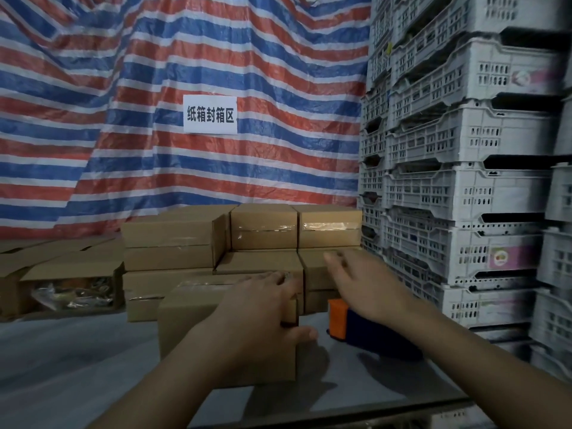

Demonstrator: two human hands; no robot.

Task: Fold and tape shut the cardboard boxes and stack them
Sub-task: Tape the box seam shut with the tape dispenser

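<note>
A taped cardboard box (192,329) stands on the grey table (68,366) in front of me. My left hand (263,308) grips its right end, fingers across the top and thumb on the right side face. My right hand (362,283) hovers with fingers spread and blurred, holding nothing, above an orange and dark blue tape dispenser (340,320) that lies on the table to the right of the box. Behind them stands a stack of taped boxes (263,233), several across and in three layers.
An open carton (71,283) with packaged goods sits at the left. Grey plastic crates (464,150) are stacked high along the right. A striped tarpaulin (154,72) with a white sign (210,114) hangs behind. The table's front edge runs at the lower right.
</note>
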